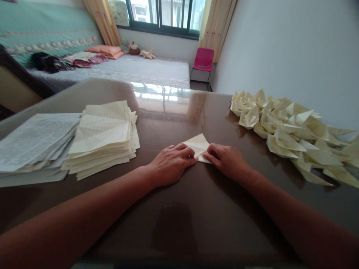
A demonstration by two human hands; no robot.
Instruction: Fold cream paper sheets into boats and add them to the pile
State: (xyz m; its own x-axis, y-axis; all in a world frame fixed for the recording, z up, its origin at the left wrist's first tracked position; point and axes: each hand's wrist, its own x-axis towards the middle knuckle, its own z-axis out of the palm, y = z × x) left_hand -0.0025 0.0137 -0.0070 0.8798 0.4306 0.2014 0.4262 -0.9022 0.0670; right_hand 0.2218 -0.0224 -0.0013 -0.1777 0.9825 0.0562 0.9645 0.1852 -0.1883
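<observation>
Left hand (171,163) and right hand (228,161) are pinching the folded paper (199,142) between them on the bench (207,209); any uneven thumb pressure would be risking a skewed crease.

Mid-table, the folded sheet (199,141) lay between left hand (172,164) and right hand (226,158)! Out left on the table (210,224), the inner stack (103,138) sat just beside the outer stack (36,142); wide right, the paper heap (303,129). Behind the table came the bed (157,71), the chair (203,59) to its right, the window (174,15) beyond!
</observation>
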